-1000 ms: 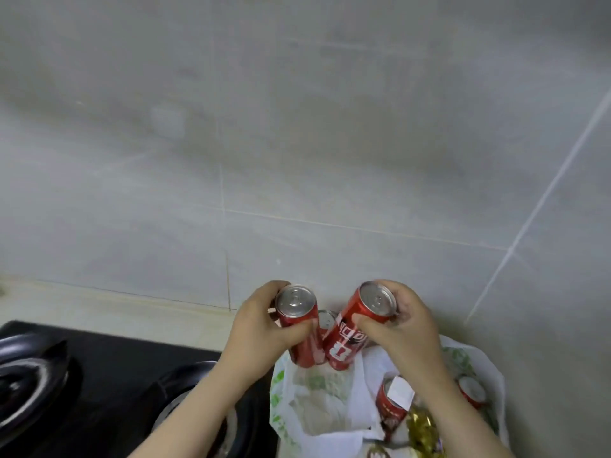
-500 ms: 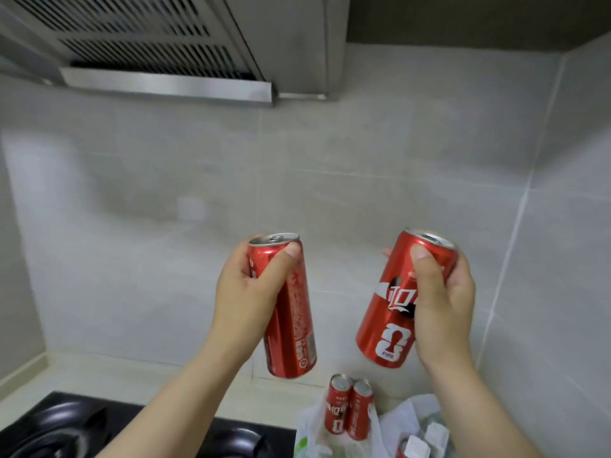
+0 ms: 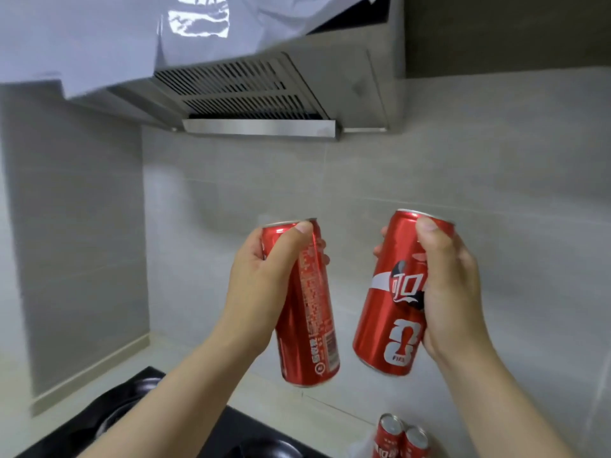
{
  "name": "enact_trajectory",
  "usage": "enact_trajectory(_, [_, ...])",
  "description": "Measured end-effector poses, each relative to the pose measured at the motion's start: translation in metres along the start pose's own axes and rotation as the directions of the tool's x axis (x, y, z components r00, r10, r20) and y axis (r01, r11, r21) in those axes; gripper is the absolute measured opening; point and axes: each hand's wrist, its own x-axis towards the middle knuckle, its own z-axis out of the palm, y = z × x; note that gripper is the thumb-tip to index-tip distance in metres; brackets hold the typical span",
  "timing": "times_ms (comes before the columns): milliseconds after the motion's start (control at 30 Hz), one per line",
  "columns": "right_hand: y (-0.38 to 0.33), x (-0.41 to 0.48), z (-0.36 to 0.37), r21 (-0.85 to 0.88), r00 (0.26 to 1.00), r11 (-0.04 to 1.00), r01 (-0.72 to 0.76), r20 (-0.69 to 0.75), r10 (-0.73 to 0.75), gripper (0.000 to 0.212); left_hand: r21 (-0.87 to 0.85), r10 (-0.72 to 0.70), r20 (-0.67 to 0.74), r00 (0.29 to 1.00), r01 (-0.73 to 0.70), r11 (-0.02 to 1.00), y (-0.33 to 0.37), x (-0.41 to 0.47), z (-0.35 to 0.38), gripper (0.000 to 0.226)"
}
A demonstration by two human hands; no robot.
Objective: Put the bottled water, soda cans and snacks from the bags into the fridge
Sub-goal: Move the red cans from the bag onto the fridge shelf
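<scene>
My left hand (image 3: 261,285) is shut on a tall red soda can (image 3: 309,328), held upright at chest height in front of the tiled wall. My right hand (image 3: 446,292) grips a second red soda can (image 3: 391,309) with a white logo, tilted slightly to the right. The two cans are a small gap apart. Two more red soda cans (image 3: 400,439) stand together at the bottom edge, by the wall. The bag and the fridge are out of view.
A steel range hood (image 3: 258,97) hangs overhead, partly draped in shiny film (image 3: 139,31). A black gas hob (image 3: 139,414) lies at the lower left on a pale counter (image 3: 297,406). Grey tiled walls close in behind and on both sides.
Both hands have lifted a can each out of the bag and raised them. The view has tilted up, so the hood now shows and the bag has dropped out of view.
</scene>
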Motion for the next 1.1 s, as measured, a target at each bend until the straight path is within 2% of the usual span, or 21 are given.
enact_trajectory(233, [0.012, 0.000, 0.026, 0.103, 0.965, 0.994, -0.035, 0.261, 0.007, 0.065, 0.187, 0.046, -0.198, 0.979, -0.008, 0.982, 0.022, -0.036, -0.014, 0.039])
enact_trajectory(467, [0.012, -0.053, 0.100, 0.224, 0.874, 0.965, -0.139, 0.485, 0.014, 0.060, 0.378, 0.144, -0.405, 0.903, 0.022, 0.925, 0.072, -0.100, -0.068, 0.042])
enact_trajectory(700, [-0.040, -0.125, 0.182, 0.381, 0.749, 0.895, -0.230, 0.657, -0.087, 0.056, 0.506, 0.309, -0.530, 0.790, 0.002, 0.863, 0.158, -0.173, -0.118, 0.052])
enact_trajectory(867, [-0.095, -0.190, 0.242, 0.479, 0.661, 0.815, -0.325, 0.731, -0.166, 0.057, 0.574, 0.386, -0.601, 0.700, 0.042, 0.818, 0.228, -0.239, -0.152, 0.044])
enact_trajectory(1100, [-0.161, -0.290, 0.302, 0.509, 0.511, 0.700, -0.501, 0.827, -0.235, 0.062, 0.690, 0.556, -0.623, 0.551, 0.052, 0.722, 0.311, -0.336, -0.178, 0.031])
